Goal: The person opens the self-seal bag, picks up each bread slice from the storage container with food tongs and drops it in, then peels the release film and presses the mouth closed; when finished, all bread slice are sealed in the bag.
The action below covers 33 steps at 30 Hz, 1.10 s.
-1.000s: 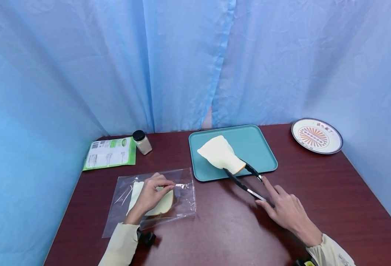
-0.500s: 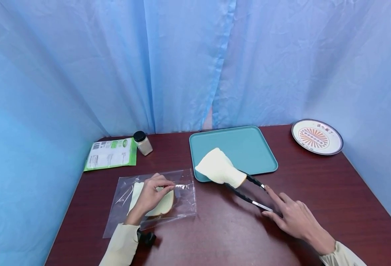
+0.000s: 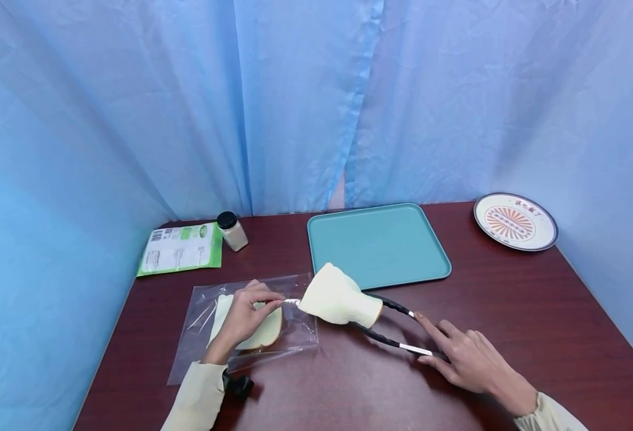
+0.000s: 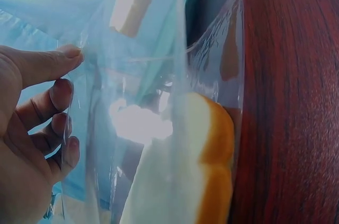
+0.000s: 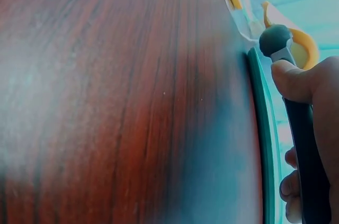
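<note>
Dk red-brown worktop [image 3: 381, 383], blue curtains [image 3: 295, 120] behind. L hand [image 3: 243, 314] pinches bag [image 3: 301, 336] edge w/ fingers [image 4: 61, 95]; R hand [image 3: 472, 359] grips tongs [image 3: 416, 349], thumb & forefinger apart, bread [image 3: 338, 296] squeezed btwn prongs. In head view bread overlaps bag's R edge & tray's [image 3: 381, 242] near-L corner; wide end pts L, long axis approx L-R, slightly slanted.

Two hands [image 3: 243, 313] [image 3: 468, 359], one clear bag [image 3: 299, 335]
</note>
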### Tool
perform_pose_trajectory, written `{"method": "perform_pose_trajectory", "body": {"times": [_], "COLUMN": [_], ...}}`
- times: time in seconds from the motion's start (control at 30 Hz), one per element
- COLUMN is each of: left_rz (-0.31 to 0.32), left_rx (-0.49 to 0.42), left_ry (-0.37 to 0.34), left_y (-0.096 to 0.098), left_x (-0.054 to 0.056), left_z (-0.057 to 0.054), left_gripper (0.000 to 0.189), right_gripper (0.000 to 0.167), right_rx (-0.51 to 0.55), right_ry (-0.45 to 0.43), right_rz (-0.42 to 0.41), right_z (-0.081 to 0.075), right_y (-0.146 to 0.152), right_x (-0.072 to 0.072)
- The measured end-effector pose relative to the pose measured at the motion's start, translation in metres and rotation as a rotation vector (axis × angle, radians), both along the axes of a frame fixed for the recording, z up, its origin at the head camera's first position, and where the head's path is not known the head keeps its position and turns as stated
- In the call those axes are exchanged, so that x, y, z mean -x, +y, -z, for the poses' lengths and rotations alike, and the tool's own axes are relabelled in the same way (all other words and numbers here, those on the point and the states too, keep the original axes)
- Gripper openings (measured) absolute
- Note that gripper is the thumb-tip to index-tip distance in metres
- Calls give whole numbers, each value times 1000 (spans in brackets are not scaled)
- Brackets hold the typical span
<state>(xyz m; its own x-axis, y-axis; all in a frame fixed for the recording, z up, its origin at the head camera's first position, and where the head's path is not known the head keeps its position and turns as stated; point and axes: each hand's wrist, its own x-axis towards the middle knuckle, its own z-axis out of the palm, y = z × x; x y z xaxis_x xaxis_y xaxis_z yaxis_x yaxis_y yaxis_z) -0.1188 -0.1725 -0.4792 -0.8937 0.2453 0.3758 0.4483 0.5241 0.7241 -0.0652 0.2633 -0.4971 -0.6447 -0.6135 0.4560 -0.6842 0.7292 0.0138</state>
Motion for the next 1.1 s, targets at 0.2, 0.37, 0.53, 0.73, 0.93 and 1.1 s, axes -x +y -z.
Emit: {"method": "perform_pose_trajectory", "body": {"times": [0.2,0.37,0.53,0.73,0.93,1.1], "left_rz": [11,13,2,11,11,26], "left_rx": [-7,-2,8,2,6,-10], "left_ry": [30,48,22,19,5,27], "left_y": [0,0,-1,-1,-1,0], "left_x": [0,0,-1,-1,-3,-3], "left_z": [-1,-2,-3,-4,-5,-5], "left_gripper": [7,6,7,7,7,7], "right_gripper": [68,67,67,68,68,68], "right_rx": [-47,-59,-99,-129,-144,-165], "right_ry": [-24,-18,-43,-52,-31,-30], "right_rz": [-9,-33,-58,-81,-118,-149], "right_z": [-1,-2,-2,-3,-6,-5], "right_y": [-1,-3,-5,-9,-14,-19], "right_x": [-2,-1,1,5,12,20]}}
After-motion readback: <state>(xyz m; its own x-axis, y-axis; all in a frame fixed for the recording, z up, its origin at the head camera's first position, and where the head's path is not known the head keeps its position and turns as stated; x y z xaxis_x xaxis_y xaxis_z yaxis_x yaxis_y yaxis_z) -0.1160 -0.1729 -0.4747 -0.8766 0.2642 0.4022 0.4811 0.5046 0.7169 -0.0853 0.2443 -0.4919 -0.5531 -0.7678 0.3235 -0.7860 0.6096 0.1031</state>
